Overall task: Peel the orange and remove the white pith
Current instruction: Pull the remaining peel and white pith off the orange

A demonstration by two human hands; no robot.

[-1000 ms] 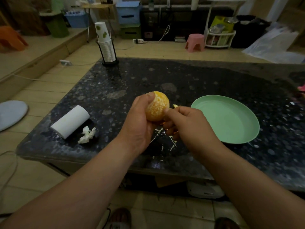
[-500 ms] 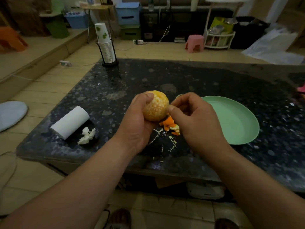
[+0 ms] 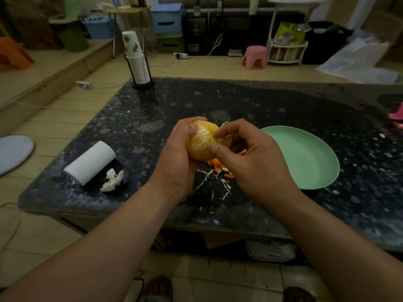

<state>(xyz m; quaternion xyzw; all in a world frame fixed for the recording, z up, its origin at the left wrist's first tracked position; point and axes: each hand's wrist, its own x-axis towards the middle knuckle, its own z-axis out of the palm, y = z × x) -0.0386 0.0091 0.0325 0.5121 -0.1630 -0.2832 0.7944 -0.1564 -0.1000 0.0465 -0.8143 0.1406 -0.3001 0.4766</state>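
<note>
Both forearms reach in from the near edge and meet over the front of the table (image 3: pixel 250 101).

Left hand (image 3: pixel 176 162): curled round the orange (image 3: pixel 201 142), thumb over the top, fruit held up off the stone. The visible face has no rind left, only pale netted membrane.

Right hand (image 3: pixel 250 162): fingers bent. Thumb and forefinger tips are set against the right side of the orange, pinching at its surface. A pale scrap (image 3: pixel 223 124) sticks up just beyond the forefinger; cannot tell whether it is held or attached to the fruit.

Under the hands lie thin pith strands (image 3: pixel 224 186) on the dark stone, with orange peel scraps (image 3: pixel 218 167) just beside them. The green plate (image 3: pixel 305 158) sits to the right with nothing visible in it.

To the left are a white paper roll (image 3: pixel 90 163) on its side and a crumpled tissue (image 3: pixel 112 180) touching its near end. A stack of paper cups (image 3: pixel 136 62) stands in a holder at the far left corner. A pink stool (image 3: pixel 255 56) is on the floor beyond.

Judgement: this is late pith cleaning, and the fruit's far side is unseen.

Risks:
- A fingernail could dig in too steeply, tear the membrane and let juice run.
- The left grip could tighten against the pull and crush or split the segments.
- Wet fingers could let the fruit slip, and it could roll off the near edge.
</note>
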